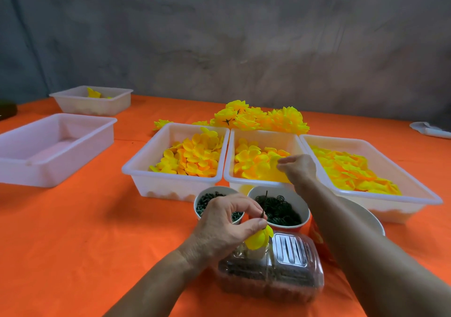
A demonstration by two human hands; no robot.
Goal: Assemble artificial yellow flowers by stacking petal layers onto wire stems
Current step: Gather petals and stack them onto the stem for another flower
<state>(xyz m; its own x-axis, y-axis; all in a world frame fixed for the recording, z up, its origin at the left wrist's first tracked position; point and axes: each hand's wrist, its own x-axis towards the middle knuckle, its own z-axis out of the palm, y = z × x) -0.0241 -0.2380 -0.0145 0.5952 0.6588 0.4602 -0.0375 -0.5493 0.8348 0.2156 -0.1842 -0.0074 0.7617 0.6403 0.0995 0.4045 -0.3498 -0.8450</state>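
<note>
My left hand (227,221) pinches a thin dark wire stem (264,204) that points up, with a small yellow petal layer (258,238) hanging under my fingers. My right hand (299,169) reaches into the middle white tray (264,183) and pinches a yellow petal (277,163) at the top of the pile. White trays of yellow petals stand to its left (170,182) and right (380,197). A heap of finished yellow flowers (261,119) lies behind the trays.
Two paper cups hold dark green parts: one on the left (204,203), one on the right (280,210). A clear plastic box (271,275) lies near me. An empty white tray (51,146) and another tray (94,99) stand far left on the orange cloth (97,231).
</note>
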